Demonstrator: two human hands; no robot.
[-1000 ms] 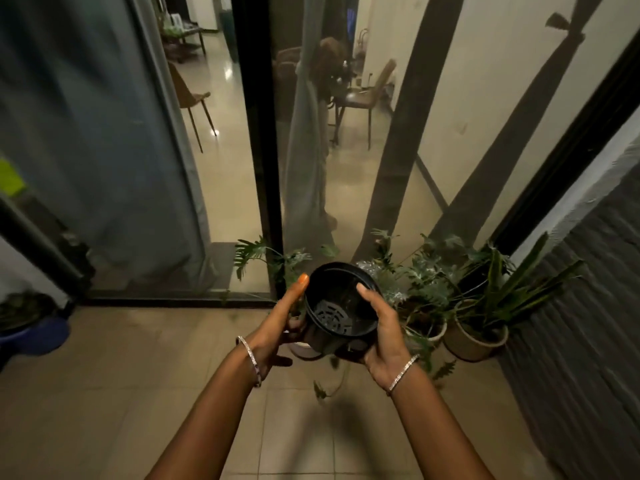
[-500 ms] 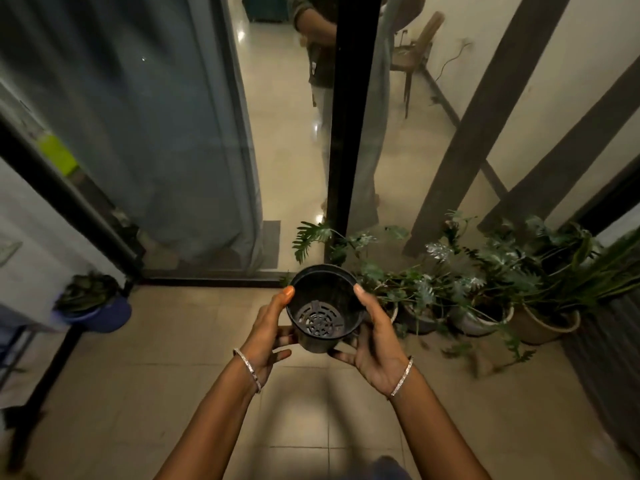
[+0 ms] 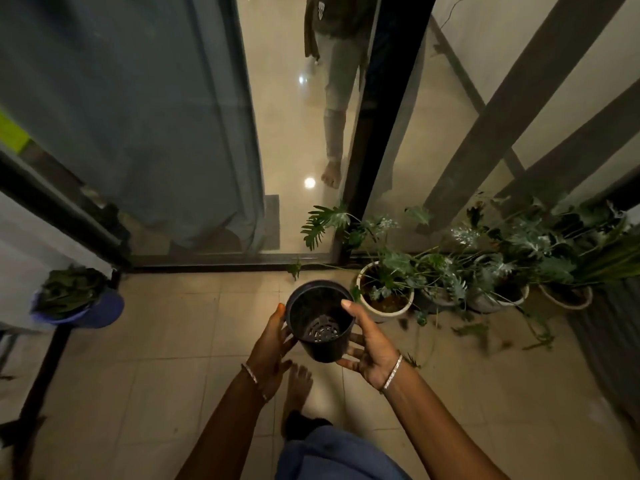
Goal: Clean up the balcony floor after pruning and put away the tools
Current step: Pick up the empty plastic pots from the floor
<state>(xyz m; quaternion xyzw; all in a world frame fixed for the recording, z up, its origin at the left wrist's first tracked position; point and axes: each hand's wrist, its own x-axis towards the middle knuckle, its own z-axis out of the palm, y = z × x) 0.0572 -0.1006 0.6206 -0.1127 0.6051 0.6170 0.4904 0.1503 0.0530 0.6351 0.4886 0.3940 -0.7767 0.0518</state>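
Note:
An empty black plastic pot (image 3: 320, 320) with a slotted bottom is held upright above the tiled balcony floor (image 3: 173, 341). My left hand (image 3: 272, 344) cups its left side. My right hand (image 3: 370, 348) holds its right side, thumb on the rim and fingers underneath. Cut leaves and stems (image 3: 478, 330) lie on the tiles to the right, in front of the plants.
A row of potted plants, the nearest in a white pot (image 3: 401, 303), lines the glass wall at right. A blue pot (image 3: 97, 311) sits on a dark stand at left. The sliding door (image 3: 138, 133) stands open ahead; a person (image 3: 337, 98) stands inside. My bare foot (image 3: 298, 386) is below the pot.
My view has tilted down and swung left, so the plants sit further right. The pot stays in both hands, now closer to my body. The person inside has stepped nearer the doorway.

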